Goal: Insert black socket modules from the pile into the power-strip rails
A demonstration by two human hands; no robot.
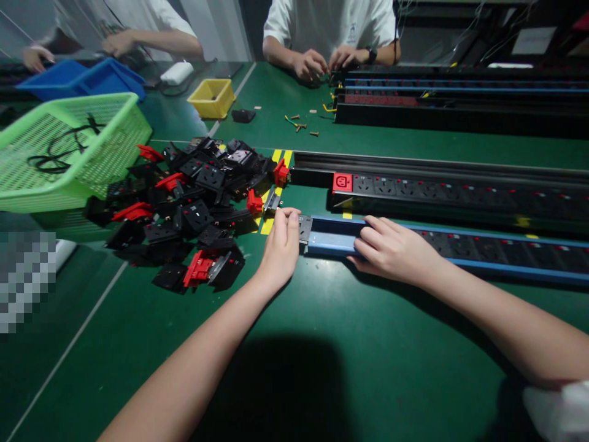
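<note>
My left hand (282, 248) is closed on a black socket module (305, 228) at the left end of a long blue metal channel (334, 240). The module sits at the channel's open end; how far in it is, I cannot tell. Farther right, my right hand (391, 248) wraps over the same channel, its fingertips on the far rail and thumb on the near side. Between the hands a stretch of bare channel shows. Right of my right hand, a row of black socket modules (460, 247) fills the channel.
Loose black and red socket modules (197, 215) lie heaped at left, beside a green basket (115, 132) with a black cable. A black power strip (414, 196) lies beyond the blue channel. Screws (301, 126) and a yellow bin (211, 98) are farther back. Two other people work opposite.
</note>
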